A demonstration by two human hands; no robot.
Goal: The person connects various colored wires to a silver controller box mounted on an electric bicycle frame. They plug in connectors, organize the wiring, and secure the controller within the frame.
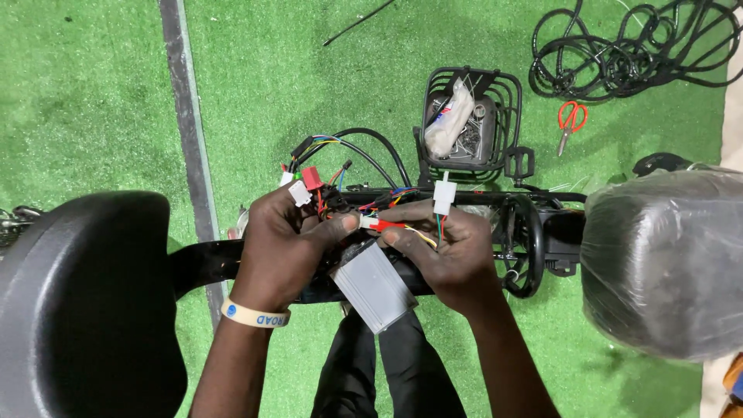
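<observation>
The left hand (282, 236) and the right hand (453, 251) meet over the black frame (534, 232) of a small bike that stands on green fake grass (93, 93). The fingers of the left hand pinch one end of a small red and white plug (379, 224), and the fingers of the right hand pinch the other end, likely so the two halves line up. More loose wires (340, 147) with white and red plugs stick up behind the left hand, out of the way. A silver box (374, 286) hangs just under both hands, and its wires seem to run up to the plugs. A black seat (85, 302) is at the left, and a seat wrapped in clear plastic (665, 263) is at the right. A black basket (472, 124) holds a white bag. Red scissors (571, 120) lie near a pile of black cable (627, 46).
</observation>
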